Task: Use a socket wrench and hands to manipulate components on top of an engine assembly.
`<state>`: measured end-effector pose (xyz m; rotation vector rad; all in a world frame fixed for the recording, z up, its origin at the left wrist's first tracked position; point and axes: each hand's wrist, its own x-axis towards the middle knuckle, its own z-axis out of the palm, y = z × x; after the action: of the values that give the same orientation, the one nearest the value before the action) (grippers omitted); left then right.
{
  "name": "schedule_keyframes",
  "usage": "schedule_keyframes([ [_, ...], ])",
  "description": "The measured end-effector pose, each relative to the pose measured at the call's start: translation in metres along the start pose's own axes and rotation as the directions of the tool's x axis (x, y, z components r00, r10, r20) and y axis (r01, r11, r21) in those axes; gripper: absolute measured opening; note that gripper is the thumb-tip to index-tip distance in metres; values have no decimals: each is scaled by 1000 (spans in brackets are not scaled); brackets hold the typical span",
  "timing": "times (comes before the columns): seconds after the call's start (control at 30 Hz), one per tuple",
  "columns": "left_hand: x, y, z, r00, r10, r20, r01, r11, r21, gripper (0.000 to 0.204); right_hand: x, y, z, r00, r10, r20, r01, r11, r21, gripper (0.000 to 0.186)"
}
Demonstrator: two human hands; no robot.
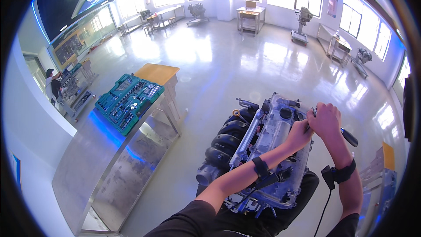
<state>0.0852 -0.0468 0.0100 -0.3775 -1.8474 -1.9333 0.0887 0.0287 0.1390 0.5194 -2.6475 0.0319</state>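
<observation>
In front of me stands an engine with a grey metal top cover [277, 138]. A round black cap [285, 113] sits on that cover, and a black ribbed intake manifold [226, 142] runs along the left side. My right hand [328, 120] is closed over the engine's far right edge, around a tool whose dark handle [349, 137] sticks out past my wrist. Close against it, my left hand [300, 134] is closed too. Its fingertips and whatever they grip are hidden. Black straps circle both wrists.
At left, a metal workbench [83, 171] carries an open green socket set case [129, 101]. Another bench with a wooden top [388, 156] stands at right. Engines on stands [302, 17] line the far wall. A person [53, 85] works at an engine, far left.
</observation>
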Motion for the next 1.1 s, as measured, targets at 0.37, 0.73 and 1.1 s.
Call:
schedule_keyframes([
  [0.37, 2, -17, -1, 996, 29, 79, -27, 999, -19, 15, 15, 27, 9, 852, -505, -140, 523, 796, 305, 22],
  [0.73, -3, 16, 3, 997, 60, -43, -59, 998, 20, 14, 5, 13, 13, 997, -18, -79, 17, 1000, -12, 28],
  [1.1, -1, -10, 3, 997, 60, -53, -59, 998, 17, 13, -4, -3, -5, 999, -48, 18, 47, 999, 14, 31],
])
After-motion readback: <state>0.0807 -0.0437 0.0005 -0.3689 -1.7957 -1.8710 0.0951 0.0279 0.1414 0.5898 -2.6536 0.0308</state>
